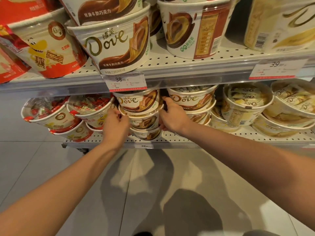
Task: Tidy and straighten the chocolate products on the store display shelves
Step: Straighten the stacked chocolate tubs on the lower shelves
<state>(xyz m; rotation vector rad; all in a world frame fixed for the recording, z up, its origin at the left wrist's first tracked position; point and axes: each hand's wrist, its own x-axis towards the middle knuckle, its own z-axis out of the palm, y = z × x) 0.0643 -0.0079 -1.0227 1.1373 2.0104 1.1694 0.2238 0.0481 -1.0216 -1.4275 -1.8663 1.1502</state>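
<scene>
— What crowds us on the lower shelf (238, 136)?
— Red-wrapped candy tubs (51, 114) to the left, pale Dove tubs (245, 106) to the right, and the price tag (125, 81) hangs just above.
— And our hands?
— Our left hand (115, 125) and right hand (172, 116) curl round the sides of the brown Dove stack (141, 114), 3 tubs near the shelf's front edge, clear lids showing wrapped pieces.
— Room?
— Little; the neighbouring stack (192, 103) nearly touches our right fingers.

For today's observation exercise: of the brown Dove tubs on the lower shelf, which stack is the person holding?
The three-tub stack under the 38.00 price tag: the left hand and right hand grip its sides. The brown stack to its right goes untouched.
</scene>
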